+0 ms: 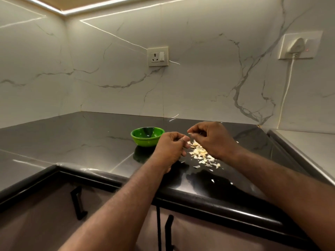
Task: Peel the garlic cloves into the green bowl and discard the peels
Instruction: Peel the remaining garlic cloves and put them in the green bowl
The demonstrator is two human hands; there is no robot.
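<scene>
A small green bowl point(147, 136) stands on the dark counter, just left of my hands. My left hand point(171, 147) is curled beside it; what it holds is hidden by the fingers. My right hand point(211, 137) hovers to its right and pinches a thin pale strip of garlic peel point(190, 133) at its fingertips. Under and between the hands lies a heap of pale garlic peels point(199, 152), with loose flakes scattered toward the counter's front edge. The bowl's contents cannot be made out.
The glossy black countertop point(81, 138) runs into a corner of marble-look wall. A wall socket point(157, 56) sits behind the bowl, and a plugged-in white cable point(287, 87) hangs at the right. Cabinet doors with black handles point(78, 203) lie below the counter's edge.
</scene>
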